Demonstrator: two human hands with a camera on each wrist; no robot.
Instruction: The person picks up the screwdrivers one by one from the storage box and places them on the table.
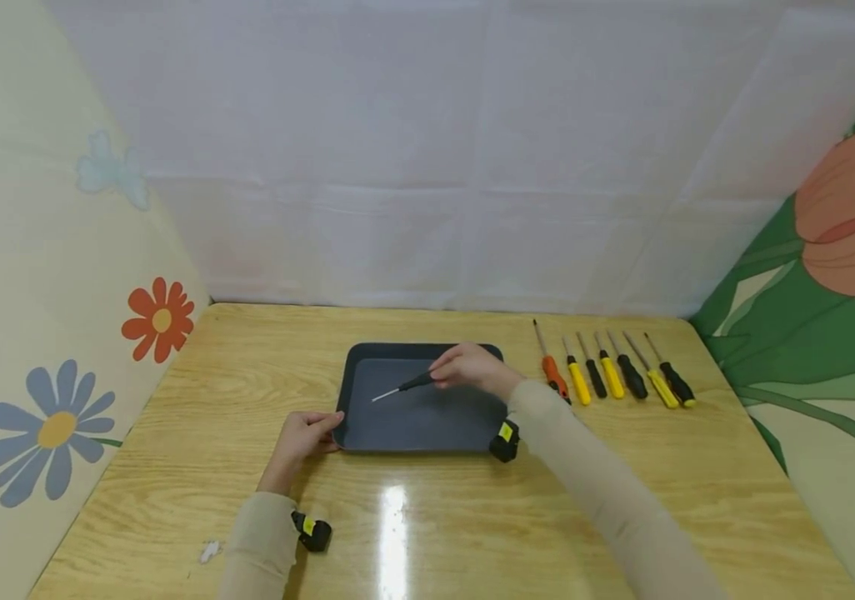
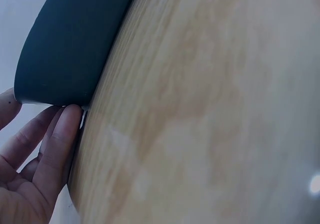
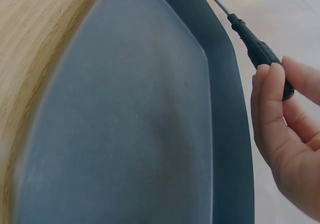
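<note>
Held over the dark grey tray (image 1: 420, 429) is a black-handled screwdriver (image 1: 416, 382), its thin metal shaft pointing left and down in the head view. My right hand (image 1: 472, 367) pinches the end of that handle between thumb and fingers, as the right wrist view also shows with the screwdriver (image 3: 260, 53). At the tray's near left corner, my left hand (image 1: 303, 437) grips the edge, thumb at the rim and fingers beneath. The left wrist view shows the tray's outer wall (image 2: 70, 48) with fingertips of the left hand (image 2: 35, 169) right under its bottom edge.
Right of the tray, several screwdrivers lie in a row on the wooden table (image 1: 262, 358), from an orange one (image 1: 555, 375) to a black-and-yellow one (image 1: 677, 383). A small white scrap (image 1: 210, 551) lies near the left forearm. A white cloth wall (image 1: 397, 208) stands behind.
</note>
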